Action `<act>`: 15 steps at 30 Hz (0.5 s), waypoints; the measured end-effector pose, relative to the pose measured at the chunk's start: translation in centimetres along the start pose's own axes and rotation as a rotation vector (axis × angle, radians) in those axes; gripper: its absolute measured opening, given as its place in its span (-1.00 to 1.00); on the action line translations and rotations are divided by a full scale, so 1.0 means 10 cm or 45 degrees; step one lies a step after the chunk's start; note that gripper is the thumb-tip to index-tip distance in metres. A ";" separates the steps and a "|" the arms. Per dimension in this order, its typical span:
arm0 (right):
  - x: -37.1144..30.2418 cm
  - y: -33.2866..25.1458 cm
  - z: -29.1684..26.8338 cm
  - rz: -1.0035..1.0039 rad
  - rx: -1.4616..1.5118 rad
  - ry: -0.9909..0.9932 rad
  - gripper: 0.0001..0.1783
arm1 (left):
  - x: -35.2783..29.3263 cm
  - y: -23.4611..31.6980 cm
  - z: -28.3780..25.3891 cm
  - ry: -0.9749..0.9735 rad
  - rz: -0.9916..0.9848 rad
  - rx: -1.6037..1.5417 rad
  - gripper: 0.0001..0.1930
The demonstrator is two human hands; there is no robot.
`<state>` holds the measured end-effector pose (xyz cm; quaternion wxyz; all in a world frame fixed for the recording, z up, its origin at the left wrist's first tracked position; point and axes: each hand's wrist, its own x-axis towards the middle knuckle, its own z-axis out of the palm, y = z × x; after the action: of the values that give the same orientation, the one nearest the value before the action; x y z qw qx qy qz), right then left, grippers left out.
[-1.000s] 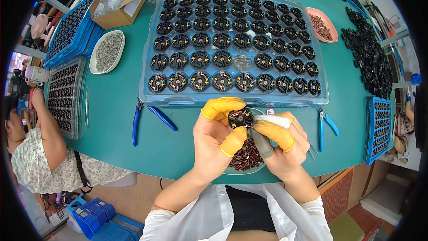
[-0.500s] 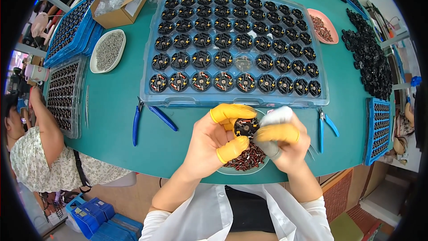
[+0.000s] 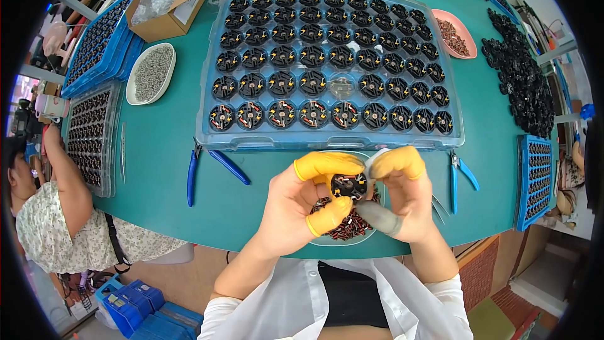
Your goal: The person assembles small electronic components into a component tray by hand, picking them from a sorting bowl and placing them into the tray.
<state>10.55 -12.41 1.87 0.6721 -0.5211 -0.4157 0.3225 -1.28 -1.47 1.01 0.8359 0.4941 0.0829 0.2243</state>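
Note:
Between my two hands is a round black plastic part (image 3: 350, 186) with small metal and yellow fittings on its face. My left hand (image 3: 296, 195), in yellow finger cots, grips its left side with the thumb below and fingers above. My right hand (image 3: 406, 195), in yellow, white and grey cots, is closed on the right edge; its fingertips partly hide that edge. Underneath, a pale bowl (image 3: 343, 243) holds many small reddish-brown cylinders. Beyond my hands lies a clear tray (image 3: 314, 141) with rows of similar round parts; one pocket (image 3: 341, 88) has no part in it.
Blue-handled pliers (image 3: 192, 176) lie left, light-blue cutters (image 3: 453, 182) and tweezers (image 3: 438, 208) right. A white dish (image 3: 131, 91) of small metal pieces, a cardboard box (image 3: 179, 22), a pink dish (image 3: 473, 50) and a black heap (image 3: 525, 82) surround the tray. Another person (image 3: 50, 214) sits left.
My right hand's yellow-covered finger has lifted off the face of the round part to its upper right edge. The thumb stays low at its right side, and more of the face shows.

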 end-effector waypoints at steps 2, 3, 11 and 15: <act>0.00 0.00 -0.01 0.066 -0.090 -0.052 -0.60 | -0.02 0.01 0.01 0.001 -0.009 0.032 -0.63; -0.01 0.02 0.00 0.067 -0.090 -0.051 -0.60 | -0.02 0.01 0.01 0.003 -0.014 0.063 -0.64; -0.07 0.10 0.08 0.229 0.340 0.025 -0.60 | -0.04 0.11 -0.06 -0.104 -0.085 0.331 -0.63; -0.05 0.01 0.06 0.230 0.107 -0.019 -0.71 | -0.08 0.11 -0.15 -0.093 -0.064 0.298 -0.63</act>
<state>9.77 -12.61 1.76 0.6584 -0.5255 -0.3580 0.4027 -2.82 -0.20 1.18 0.7804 0.5938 0.0902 0.1740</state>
